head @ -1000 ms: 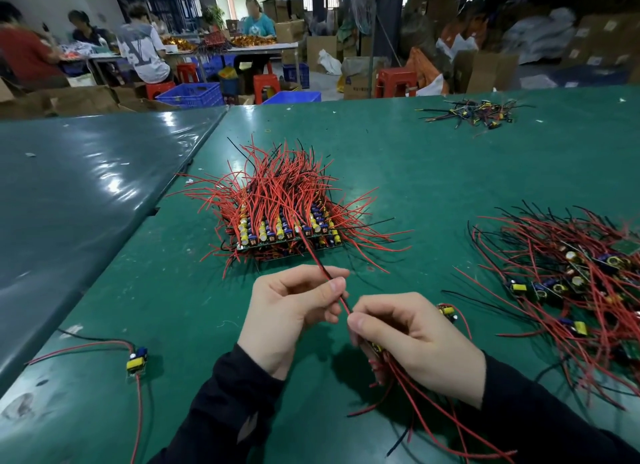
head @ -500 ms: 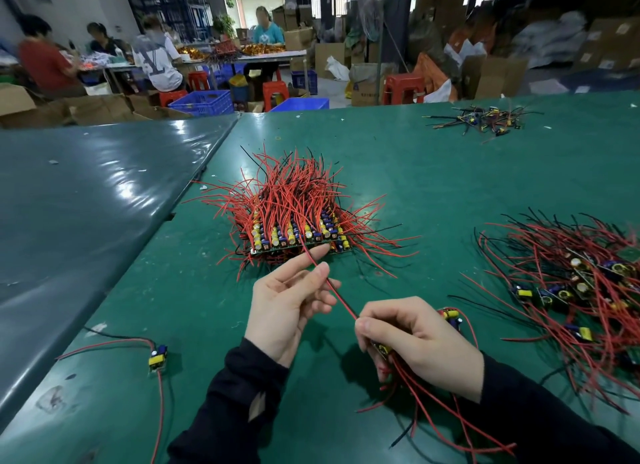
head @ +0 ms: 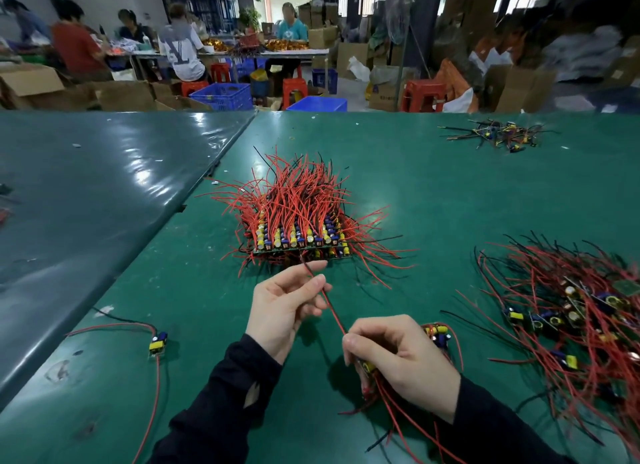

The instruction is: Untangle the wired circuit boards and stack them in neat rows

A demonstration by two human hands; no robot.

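1. Hands work low in the middle of a green table (head: 433, 193), both in black sleeves.
2. Left hand (head: 282, 311) is raised with its palm turned inward; its thumb and forefinger pinch a red wire (head: 330, 308) near the wire's far end, and the other fingers hang loosely curled below.
3. Right hand (head: 401, 363) grips a small bunch of circuit boards (head: 438, 335) with their wires; the fingers are curled round the bunch and the thumb and forefinger close on the same red wire at its lower end.
4. The red wire runs in a taut slant between the two hands.
5. More red and black wires trail from under the right hand toward the near edge of the table.
6. Straight ahead of the hands sits a neat stack of boards (head: 301, 242) laid in rows, its red wires bristling up and outward.
7. To the right lies a loose tangled pile (head: 571, 311) of boards and wires, well apart from the stack.
8. At the far right of the table is a small heap (head: 498, 136) of mostly dark wires.
9. Near the left edge one lone board (head: 157, 342) lies flat, with a red and a black wire.
10. A darker grey table (head: 86, 186) adjoins on the left.
11. Beyond the tables, people (head: 180, 44) sit at a bench among cardboard boxes, red stools and blue crates (head: 221, 95).
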